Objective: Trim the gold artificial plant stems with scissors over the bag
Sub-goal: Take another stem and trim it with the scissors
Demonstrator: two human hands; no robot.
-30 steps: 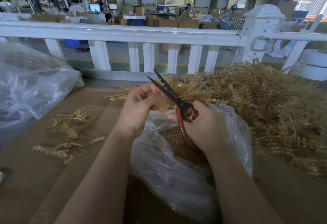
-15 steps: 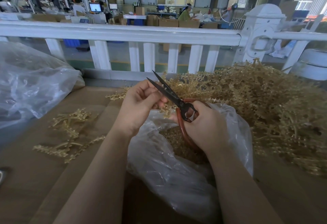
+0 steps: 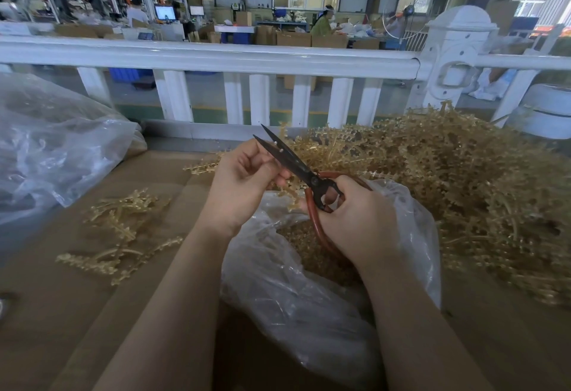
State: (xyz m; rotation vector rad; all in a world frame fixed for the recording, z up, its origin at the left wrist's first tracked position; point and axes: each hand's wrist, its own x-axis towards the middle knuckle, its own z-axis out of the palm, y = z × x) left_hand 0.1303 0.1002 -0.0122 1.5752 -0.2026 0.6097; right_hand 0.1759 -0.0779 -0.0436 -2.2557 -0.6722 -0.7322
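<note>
Gold stem (image 3: 285,193), one, is pinched in the left hand (image 3: 244,183) above the clear bag (image 3: 309,298). One pair of scissors (image 3: 296,168), blades parted, is gripped by the right hand (image 3: 358,220). Two stem groups flank them: a big pile (image 3: 463,193) right, loose sprigs (image 3: 120,236) left on the desk (image 3: 46,313).

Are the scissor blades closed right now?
No, the scissors in the right hand show two dark blades spread apart at the tips.
</note>
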